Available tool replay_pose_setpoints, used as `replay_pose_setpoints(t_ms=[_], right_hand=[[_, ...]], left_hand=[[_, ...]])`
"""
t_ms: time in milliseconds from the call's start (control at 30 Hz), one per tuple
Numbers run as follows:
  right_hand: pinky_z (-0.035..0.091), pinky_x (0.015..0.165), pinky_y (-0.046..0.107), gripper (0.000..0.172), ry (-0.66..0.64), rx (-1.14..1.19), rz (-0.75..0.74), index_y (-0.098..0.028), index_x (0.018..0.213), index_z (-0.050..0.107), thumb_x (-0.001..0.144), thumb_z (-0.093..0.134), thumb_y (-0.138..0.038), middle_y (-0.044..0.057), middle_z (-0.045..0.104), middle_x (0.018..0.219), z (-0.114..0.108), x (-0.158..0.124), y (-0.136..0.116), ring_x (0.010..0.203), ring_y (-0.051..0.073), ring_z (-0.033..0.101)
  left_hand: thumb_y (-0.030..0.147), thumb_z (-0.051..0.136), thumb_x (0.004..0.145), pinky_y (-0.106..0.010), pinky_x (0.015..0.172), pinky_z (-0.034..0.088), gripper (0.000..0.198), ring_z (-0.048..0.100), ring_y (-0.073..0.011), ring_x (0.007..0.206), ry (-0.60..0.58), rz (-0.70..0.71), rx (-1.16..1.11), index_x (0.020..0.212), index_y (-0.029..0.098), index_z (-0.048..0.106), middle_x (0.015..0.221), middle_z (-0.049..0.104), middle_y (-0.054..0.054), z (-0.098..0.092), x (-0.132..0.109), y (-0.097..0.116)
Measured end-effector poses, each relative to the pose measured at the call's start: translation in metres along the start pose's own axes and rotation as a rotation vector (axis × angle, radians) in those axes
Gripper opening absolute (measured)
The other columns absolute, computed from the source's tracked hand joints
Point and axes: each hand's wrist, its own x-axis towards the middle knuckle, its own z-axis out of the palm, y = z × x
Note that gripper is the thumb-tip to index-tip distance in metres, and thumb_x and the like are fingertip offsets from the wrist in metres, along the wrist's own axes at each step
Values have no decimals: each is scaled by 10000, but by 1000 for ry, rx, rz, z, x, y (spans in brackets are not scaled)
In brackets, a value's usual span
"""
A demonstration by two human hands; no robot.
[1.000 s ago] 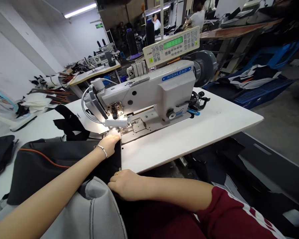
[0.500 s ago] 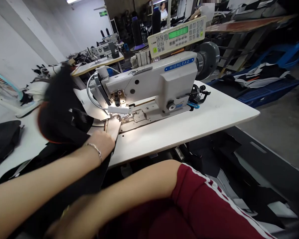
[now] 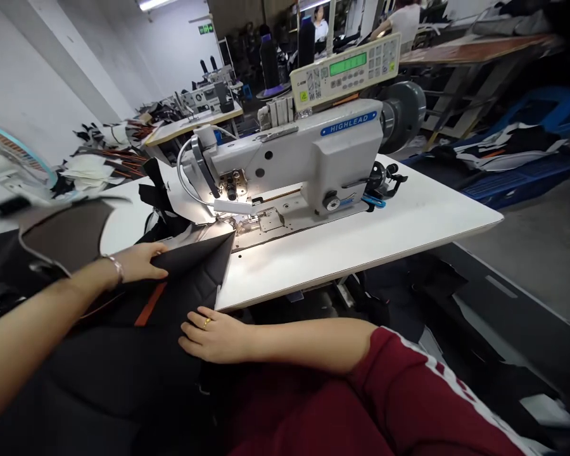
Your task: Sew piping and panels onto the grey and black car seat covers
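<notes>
A large black fabric panel (image 3: 123,367) hangs over the table's front edge and runs up to the sewing machine's (image 3: 285,155) lit needle area. My left hand (image 3: 145,261) pinches the panel's raised upper edge, thumb in front and fingers partly hidden behind it. An orange strip (image 3: 151,304) shows on the panel just below this hand. My right hand (image 3: 216,335) lies flat on the panel near the table edge, fingers stretched out. Under the machine's head, the panel's corner reaches the presser foot area, where the exact contact is hard to make out.
The white table (image 3: 361,231) extends to the right of the machine. A control box (image 3: 346,68) sits on top. At the left are a fan (image 3: 16,158) and stacked pieces (image 3: 92,171). A blue crate (image 3: 527,180) with fabric stands right. Co-workers (image 3: 405,24) are behind.
My left hand has moved left from the needle area along the fabric. My right hand has risen from below onto the panel. The black fabric has swung down and spread to the left.
</notes>
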Motion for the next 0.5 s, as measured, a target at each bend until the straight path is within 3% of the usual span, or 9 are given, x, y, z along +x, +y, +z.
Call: replay_pose_setpoints(t_ms=[67,133,233,300,367,500], right_hand=[[391,1040,398,269,-3,69,39,-152,1131,608,988,384,-196,97,633,1207,3,17,-3,1120,211,576],[461,883,334,216,-77,176,120,-152,964,619,966,405,-183,66,682,1012,-5,29,-3,931,181,620],[439,659,282,137,-188,319,281,-171,927,594,914,457,-167,14,680,862,-31,29,5,754,163,600],[408,619,275,119,-214,366,322,-183,946,590,886,488,-167,-3,680,852,-46,17,10,727,157,585],[395,631,269,106,-215,375,295,-183,927,587,878,497,-157,-5,672,829,-55,2,12,709,146,567],[379,636,259,79,-201,365,267,-174,873,570,884,496,-150,-8,642,772,-57,-16,12,676,131,537]], left_hand=[[386,650,704,-413,892,528,476,668,-330,975,-42,-40,146,1110,138,638,996,718,-90,10,-4,1],[207,606,730,-443,950,503,343,638,-339,1081,-10,23,328,1064,148,660,1103,690,-133,29,-10,15],[-26,495,667,-396,1081,431,401,508,-284,1303,61,259,356,960,173,682,1382,560,-120,59,-17,45],[-80,459,623,-360,1086,438,490,510,-243,1307,12,305,279,978,181,673,1486,469,-89,70,-18,59],[-100,437,613,-351,1026,482,590,576,-226,1220,-55,287,241,1091,182,639,1452,505,-98,72,-16,68],[-94,466,617,-340,929,502,734,622,-231,1104,-121,243,268,1286,205,514,1145,675,-91,67,-12,77]])
